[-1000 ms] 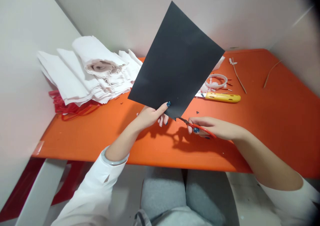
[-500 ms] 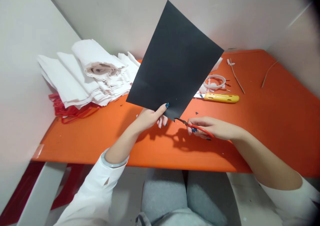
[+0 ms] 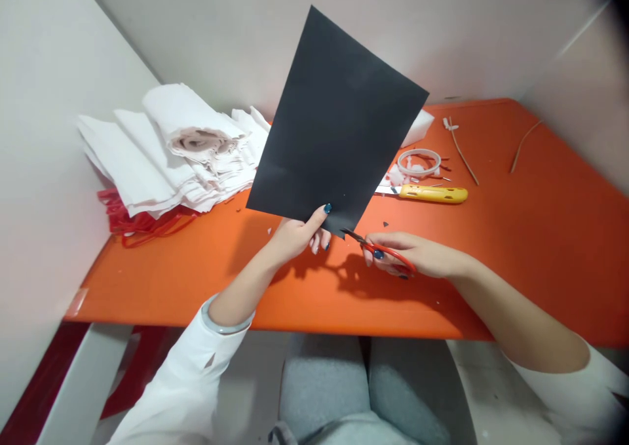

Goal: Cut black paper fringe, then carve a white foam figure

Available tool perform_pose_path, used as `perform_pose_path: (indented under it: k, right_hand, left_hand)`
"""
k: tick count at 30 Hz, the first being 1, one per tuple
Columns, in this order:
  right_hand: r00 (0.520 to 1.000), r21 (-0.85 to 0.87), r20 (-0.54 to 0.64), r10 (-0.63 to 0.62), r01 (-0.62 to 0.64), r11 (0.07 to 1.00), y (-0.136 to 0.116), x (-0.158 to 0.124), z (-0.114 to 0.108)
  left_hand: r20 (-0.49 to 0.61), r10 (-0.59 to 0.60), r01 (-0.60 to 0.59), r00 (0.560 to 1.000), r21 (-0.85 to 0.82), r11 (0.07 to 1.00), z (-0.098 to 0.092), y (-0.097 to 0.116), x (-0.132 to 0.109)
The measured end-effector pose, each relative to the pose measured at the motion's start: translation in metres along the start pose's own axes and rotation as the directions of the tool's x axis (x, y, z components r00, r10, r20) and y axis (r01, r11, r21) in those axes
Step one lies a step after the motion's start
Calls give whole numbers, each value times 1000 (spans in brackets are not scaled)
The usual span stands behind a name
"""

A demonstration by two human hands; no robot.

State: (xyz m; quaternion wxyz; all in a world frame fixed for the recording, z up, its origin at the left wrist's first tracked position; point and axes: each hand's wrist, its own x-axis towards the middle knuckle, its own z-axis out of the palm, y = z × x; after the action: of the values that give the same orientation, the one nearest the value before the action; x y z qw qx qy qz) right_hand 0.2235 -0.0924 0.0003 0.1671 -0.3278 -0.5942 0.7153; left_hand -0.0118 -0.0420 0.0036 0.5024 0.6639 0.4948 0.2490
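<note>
A sheet of black paper [image 3: 339, 117] is held up at a slant over the table. My left hand [image 3: 302, 235] pinches its lower edge, thumb on the front and fingers behind. My right hand [image 3: 417, 251] grips red-handled scissors [image 3: 393, 255], fingers wrapped round the handles. The dark blades meet the sheet's bottom corner, where a small notch shows. A tiny black scrap [image 3: 386, 224] lies on the table just beyond the right hand.
On the orange table [image 3: 196, 281], white paper sheets and a roll [image 3: 187, 117] lie at the left over a red plastic bag [image 3: 128, 215]. Behind the sheet's right edge are a yellow-handled knife [image 3: 432, 194], a white ring [image 3: 420, 162], paper scraps and thin sticks [image 3: 464, 153].
The black sheet has turned slightly, its top tipping to the left. The scissors have shifted a little left with my right hand, their tips still at the sheet's bottom corner.
</note>
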Motion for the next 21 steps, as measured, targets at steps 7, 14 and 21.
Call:
perform_pose_path:
  k: [7, 14, 21]
  right_hand:
    - [999, 55, -40, -17, 19, 998, 1, 2, 2]
    - [996, 48, -86, -36, 40, 998, 1, 6, 6]
    - [986, 74, -142, -90, 101, 992, 6, 11, 11]
  left_hand:
    - [-112, -9, 3, 994, -49, 999, 10, 0, -3]
    - [-186, 18, -25, 982, -38, 999, 16, 0, -7]
    - [-204, 20, -38, 979, -81, 996, 24, -1, -11]
